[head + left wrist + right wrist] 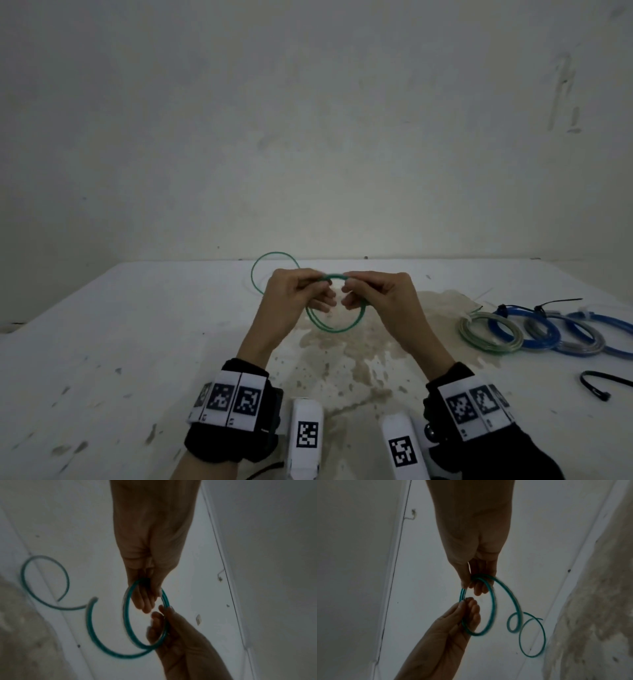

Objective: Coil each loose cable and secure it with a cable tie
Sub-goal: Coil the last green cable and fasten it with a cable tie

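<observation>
The green cable (337, 329) hangs above the table (137, 325), partly wound into a small loop that the left hand (294, 294) and right hand (380, 296) each pinch at its top, while a loose tail still curls off to the left. Four tied coils (544, 330) at the right suggest most cables are done; this one still needs winding and a black cable tie (599, 385), which lies near them. The wrist views alone show the doubled strands between the fingers; only the head view shows the coils and the tie.
</observation>
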